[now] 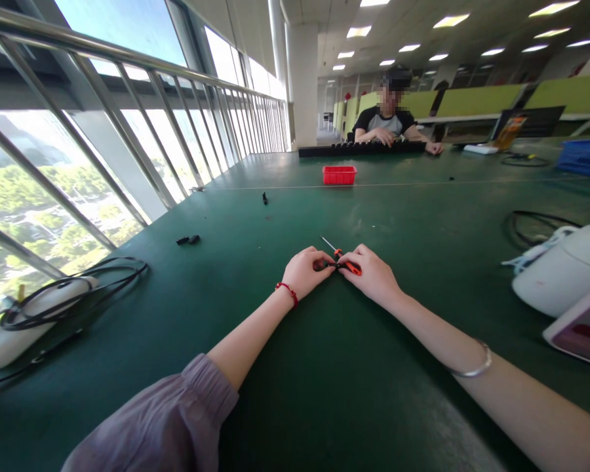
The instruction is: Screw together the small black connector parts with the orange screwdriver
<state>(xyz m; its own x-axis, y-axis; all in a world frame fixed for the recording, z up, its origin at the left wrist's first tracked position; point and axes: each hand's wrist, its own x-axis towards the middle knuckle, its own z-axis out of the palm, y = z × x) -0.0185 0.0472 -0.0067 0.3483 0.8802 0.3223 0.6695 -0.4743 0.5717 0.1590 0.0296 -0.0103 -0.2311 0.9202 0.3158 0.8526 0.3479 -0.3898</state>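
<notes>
In the middle of the head view my left hand point(305, 272), with a red cord at its wrist, is closed, thumb and fingers pinching a small dark part point(332, 265). Its exact kind is too small to make out. Close against it, my right hand point(371, 274) is closed over a screwdriver point(353, 267) with an orange and black handle. The thin metal shaft points away and to the left. The right fingertips meet the dark part too, though I cannot tell whether they grip it. The fingers hide part of the handle.
On the green table point(275, 223) stands a red bin point(339, 175). Small black pieces point(189, 240) lie to the left. Black cable point(103, 269) lies over a white object at far left. A white device point(565, 262) is at right. Across the table sits a co-worker point(386, 121) behind a long black object point(361, 150).
</notes>
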